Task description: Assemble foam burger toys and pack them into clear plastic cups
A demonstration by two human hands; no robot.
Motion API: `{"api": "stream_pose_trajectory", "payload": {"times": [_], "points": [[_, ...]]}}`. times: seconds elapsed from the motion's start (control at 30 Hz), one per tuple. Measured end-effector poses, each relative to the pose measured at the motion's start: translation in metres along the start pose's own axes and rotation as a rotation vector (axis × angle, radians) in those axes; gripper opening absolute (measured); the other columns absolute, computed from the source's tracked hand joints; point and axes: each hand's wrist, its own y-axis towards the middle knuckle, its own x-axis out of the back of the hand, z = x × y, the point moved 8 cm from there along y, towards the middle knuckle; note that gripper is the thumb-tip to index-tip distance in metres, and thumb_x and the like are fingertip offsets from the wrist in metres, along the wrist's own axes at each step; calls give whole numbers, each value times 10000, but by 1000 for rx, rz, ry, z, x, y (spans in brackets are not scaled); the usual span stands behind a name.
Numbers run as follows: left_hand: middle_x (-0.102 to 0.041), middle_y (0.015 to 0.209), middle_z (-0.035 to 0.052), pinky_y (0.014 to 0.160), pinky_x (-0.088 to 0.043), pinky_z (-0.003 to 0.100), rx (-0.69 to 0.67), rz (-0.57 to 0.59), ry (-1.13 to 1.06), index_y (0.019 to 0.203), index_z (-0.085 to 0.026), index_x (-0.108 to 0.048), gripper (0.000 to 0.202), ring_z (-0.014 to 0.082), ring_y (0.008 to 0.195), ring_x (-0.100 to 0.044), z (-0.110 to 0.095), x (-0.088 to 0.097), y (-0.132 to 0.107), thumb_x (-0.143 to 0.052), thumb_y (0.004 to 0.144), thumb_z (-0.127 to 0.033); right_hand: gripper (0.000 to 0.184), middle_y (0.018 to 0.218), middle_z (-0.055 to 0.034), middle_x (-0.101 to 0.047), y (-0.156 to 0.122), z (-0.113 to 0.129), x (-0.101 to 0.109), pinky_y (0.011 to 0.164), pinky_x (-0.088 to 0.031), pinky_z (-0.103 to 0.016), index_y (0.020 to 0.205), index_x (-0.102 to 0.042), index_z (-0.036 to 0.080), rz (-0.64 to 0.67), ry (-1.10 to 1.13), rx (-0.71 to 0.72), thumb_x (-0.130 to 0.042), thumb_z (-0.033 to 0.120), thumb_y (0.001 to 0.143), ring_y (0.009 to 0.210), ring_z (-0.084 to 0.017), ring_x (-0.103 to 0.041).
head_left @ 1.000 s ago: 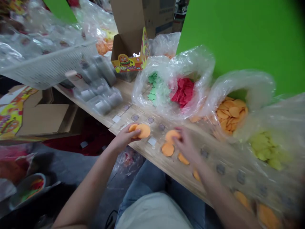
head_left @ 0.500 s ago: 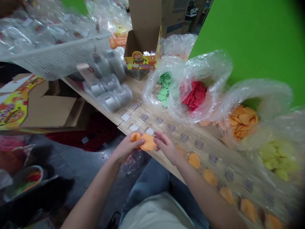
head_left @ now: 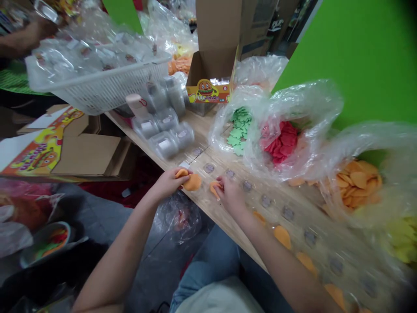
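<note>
At the near edge of the pale wooden counter [head_left: 208, 206], the person's left hand [head_left: 167, 183] has a closed grip on two flat round orange pieces [head_left: 190, 181], a small one lying against a larger one, pinched between thumb and fingers. Just beside it, the right hand [head_left: 231, 195] has a tight, nearly shut grip on a third flat orange piece [head_left: 214, 189], whose edge shows past the fingertips. The step in hand looks like laying these pieces out by hand along the clear plastic sheet with round dimpled wells [head_left: 265, 201], where a line of matching orange pieces [head_left: 282, 237] lies off to the right. From here, the next move seems to call for lowering the pinched piece onto a free spot and opening the fingers.

Just past the hands, clear plastic bags sit in a line: one of green leaf-shaped pieces [head_left: 239, 130], one of crumpled red pieces [head_left: 280, 141], and one of orange discs [head_left: 358, 178]. Farther back, clear round plastic capsules [head_left: 164, 145] crowd the counter below a white plastic mesh basket [head_left: 104, 84]. Behind them stands an open cardboard box with a burger label [head_left: 208, 89], and at the far left a co-worker's hand [head_left: 34, 31] reaches in.
</note>
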Motion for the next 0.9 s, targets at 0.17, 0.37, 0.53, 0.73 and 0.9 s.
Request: {"api": "stream_pose_trajectory", "payload": {"times": [0.17,0.37,0.53,0.73,0.9], "points": [[-606,776,30,669,-389,290,-147,-54,514,791,-203,-590,111,202,767,-556,-19,-11,17,-572,719,-286,140,930,-91,-596,-4,14,7,803,-394,-351,920,-604,186,-58,-361,141,-518,245,827,934,-239,-490],[-598,816,50,705,-385,281,-400,-78,821,847,-196,-546,203,186,806,-537,-31,-30,-16,-387,867,-320,302,1014,-95,-599,-31,19,0,886,-345,-401,1057,-569,168,16,-418,239,-417,363,881,1067,-262,-443],[-618,865,67,796,-377,329,-493,18,904,969,-196,-563,233,205,905,-528,-31,-48,-36,-376,879,-302,371,1187,-118,-536,-46,21,-6,996,-215,-504,1124,-540,167,8,-469,267,-449,408,858,1217,-311,-324],[-561,1054,78,825,-395,347,-422,-183,691,1082,-243,-574,290,210,958,-517,-33,-9,-25,-429,847,-333,259,1175,-93,-548,-47,29,6,1009,-239,-476,1075,-566,186,-51,-425,269,-461,276,856,1183,-274,-371],[-620,973,64,758,-444,299,-162,-374,474,1104,-170,-525,375,193,876,-576,-11,54,21,-462,805,-388,293,1105,-87,-573,-30,80,-5,1002,-290,-441,1113,-538,180,-29,-285,458,-493,249,832,1154,-243,-390]]}}
